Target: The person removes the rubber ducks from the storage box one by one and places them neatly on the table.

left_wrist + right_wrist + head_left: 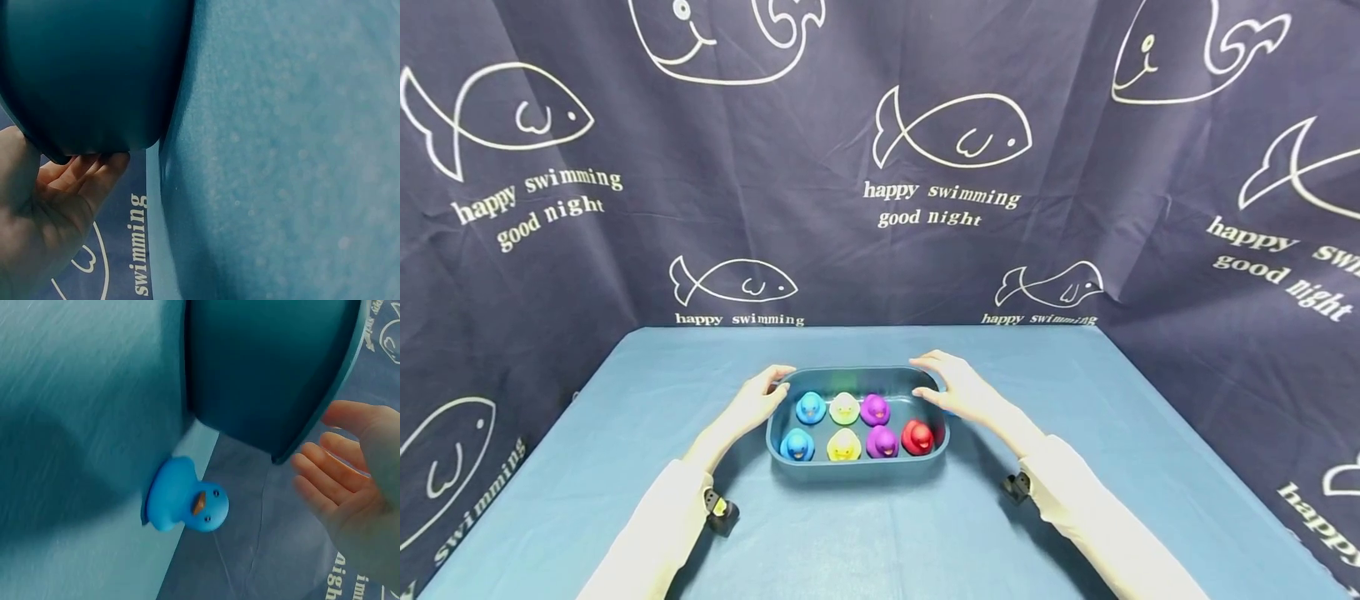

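Observation:
A dark teal oblong bin point(859, 463) holds rubber ducks in two rows: two blue ducks point(797, 445), two yellow ducks point(844, 445), two purple ducks point(882, 442) and one red duck point(917, 437). At the bin's left end, my left hand point(760, 402) grips the rim, thumb at the edge and fingers against the outer wall point(94, 75). My right hand point(962, 390) is around the far right corner, fingers loosely spread; the right wrist view shows its fingertips apart from the bin. Outside the bin, below that hand, sits another blue duck point(181, 497), mostly hidden in the head view.
The bin stands on a table with a light blue cloth point(865, 533). Dark blue curtains point(835, 167) with white fish drawings and lettering hang behind and at both sides. A dark wrist camera point(721, 512) is strapped at the left sleeve, another point(1017, 487) at the right.

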`<action>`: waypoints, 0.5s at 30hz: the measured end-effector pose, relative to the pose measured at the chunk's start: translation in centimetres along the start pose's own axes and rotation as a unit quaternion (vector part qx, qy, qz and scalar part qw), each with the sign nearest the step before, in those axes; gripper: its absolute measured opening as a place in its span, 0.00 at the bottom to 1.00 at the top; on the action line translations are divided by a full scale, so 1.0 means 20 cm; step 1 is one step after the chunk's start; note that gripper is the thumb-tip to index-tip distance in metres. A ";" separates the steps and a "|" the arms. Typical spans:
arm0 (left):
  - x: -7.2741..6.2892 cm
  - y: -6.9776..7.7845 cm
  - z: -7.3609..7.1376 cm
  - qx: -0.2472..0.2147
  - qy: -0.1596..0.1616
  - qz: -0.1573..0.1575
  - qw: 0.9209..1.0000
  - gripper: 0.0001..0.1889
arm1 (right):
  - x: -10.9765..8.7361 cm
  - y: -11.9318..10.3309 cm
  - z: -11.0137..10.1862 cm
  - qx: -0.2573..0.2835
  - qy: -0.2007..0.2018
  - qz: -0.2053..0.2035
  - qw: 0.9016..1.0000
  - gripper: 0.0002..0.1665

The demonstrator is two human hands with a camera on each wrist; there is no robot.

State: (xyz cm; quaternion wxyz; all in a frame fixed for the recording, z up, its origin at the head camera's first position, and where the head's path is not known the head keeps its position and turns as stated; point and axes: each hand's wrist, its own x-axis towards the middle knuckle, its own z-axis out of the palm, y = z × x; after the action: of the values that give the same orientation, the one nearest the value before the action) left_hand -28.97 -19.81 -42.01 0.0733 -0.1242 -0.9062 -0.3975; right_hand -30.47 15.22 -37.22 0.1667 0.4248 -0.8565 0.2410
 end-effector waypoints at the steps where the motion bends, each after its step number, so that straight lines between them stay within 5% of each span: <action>1: 0.00 0.00 0.00 0.000 -0.001 0.001 1.000 0.18 | 0.01 -0.01 0.01 0.004 -0.002 -0.003 1.000 0.25; 15: 0.00 0.00 -0.01 -0.006 -0.001 0.007 1.000 0.18 | 0.07 -0.06 0.14 0.040 -0.043 -0.014 0.998 0.25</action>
State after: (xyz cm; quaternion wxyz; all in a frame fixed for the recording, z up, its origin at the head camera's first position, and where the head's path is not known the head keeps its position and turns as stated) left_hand -29.03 -19.93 -41.91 0.0743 -0.1313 -0.9032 -0.4019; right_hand -30.48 12.17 -38.61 0.1164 0.4533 -0.8464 0.2541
